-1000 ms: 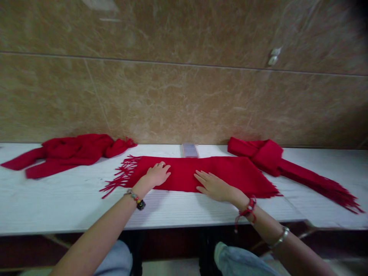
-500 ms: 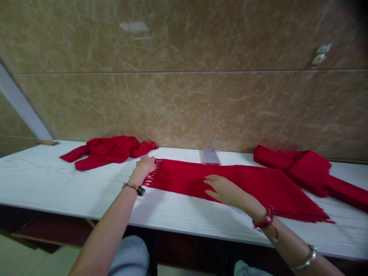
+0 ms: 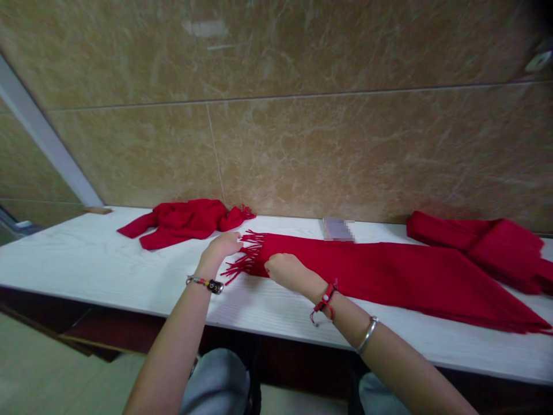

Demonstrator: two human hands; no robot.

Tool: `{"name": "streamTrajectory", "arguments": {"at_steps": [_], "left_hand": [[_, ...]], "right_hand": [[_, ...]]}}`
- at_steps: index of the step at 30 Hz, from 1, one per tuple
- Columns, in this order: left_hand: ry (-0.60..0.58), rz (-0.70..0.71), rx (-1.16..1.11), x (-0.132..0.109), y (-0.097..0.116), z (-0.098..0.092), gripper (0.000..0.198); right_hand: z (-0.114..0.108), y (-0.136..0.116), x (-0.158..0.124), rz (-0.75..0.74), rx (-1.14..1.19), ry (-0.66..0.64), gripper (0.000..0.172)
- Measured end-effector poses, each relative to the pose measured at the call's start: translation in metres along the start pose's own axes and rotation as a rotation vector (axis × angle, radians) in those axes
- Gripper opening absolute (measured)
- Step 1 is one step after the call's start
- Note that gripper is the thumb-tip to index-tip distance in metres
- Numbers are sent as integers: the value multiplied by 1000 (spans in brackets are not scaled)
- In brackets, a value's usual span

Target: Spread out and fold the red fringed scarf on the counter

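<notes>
A red fringed scarf [image 3: 371,265] lies stretched lengthwise along the white table, its tasselled end toward the left. At that end my left hand [image 3: 221,246] has its fingers bent together on the upper strands of the fringe [image 3: 248,259]. My right hand [image 3: 286,270] is closed over the scarf just right of the fringe, near its front edge; its fingertips are mostly hidden, and it seems to pinch the cloth. The scarf's far right end runs out at a slant toward the table's front edge.
Behind my left hand lies a crumpled red scarf [image 3: 185,222]. A folded red scarf [image 3: 479,245] rests at the back right. A small greyish, blurred-out item [image 3: 337,229] sits by the tiled wall [image 3: 302,155]. The white table [image 3: 164,282] ends in front of my knees.
My right hand has moved left along the scarf toward the fringe and has closed. The fringe strands now spread more loosely. The view has shifted a little to the left.
</notes>
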State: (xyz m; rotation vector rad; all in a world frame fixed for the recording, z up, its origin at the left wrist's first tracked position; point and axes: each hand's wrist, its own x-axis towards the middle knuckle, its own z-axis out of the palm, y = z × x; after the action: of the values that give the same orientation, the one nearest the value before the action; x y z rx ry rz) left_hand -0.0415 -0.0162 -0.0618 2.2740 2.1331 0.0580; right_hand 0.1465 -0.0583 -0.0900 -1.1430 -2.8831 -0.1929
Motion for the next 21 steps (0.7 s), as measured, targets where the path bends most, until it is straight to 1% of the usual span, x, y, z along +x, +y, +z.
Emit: {"name": "streamTrajectory", "arguments": {"at_steps": [2, 5, 7, 9, 11, 13, 16, 18, 21], "left_hand": [[-36, 58, -16, -4, 1, 1, 29], [-79, 180, -54, -10, 8, 1, 23], [-100, 235, -70, -14, 13, 0, 19], [-89, 244, -68, -16, 15, 0, 19], [-56, 223, -55, -19, 15, -1, 23], [-30, 205, -44, -20, 15, -2, 26], [-37, 214, -49, -21, 19, -3, 25], [-57, 233, -61, -21, 26, -2, 22], [-80, 253, -83, -17, 37, 3, 19]], "right_hand": [[1, 2, 2, -4, -15, -15, 25], [4, 3, 4, -10, -4, -9, 25], [5, 3, 6, 24, 36, 1, 24], [5, 7, 8, 88, 132, 48, 23], [3, 16, 11, 161, 281, 126, 21], [0, 29, 13, 241, 447, 235, 18], [-4, 52, 16, 449, 781, 463, 15], [-4, 66, 18, 571, 962, 578, 16], [2, 84, 20, 644, 1086, 630, 19]]}}
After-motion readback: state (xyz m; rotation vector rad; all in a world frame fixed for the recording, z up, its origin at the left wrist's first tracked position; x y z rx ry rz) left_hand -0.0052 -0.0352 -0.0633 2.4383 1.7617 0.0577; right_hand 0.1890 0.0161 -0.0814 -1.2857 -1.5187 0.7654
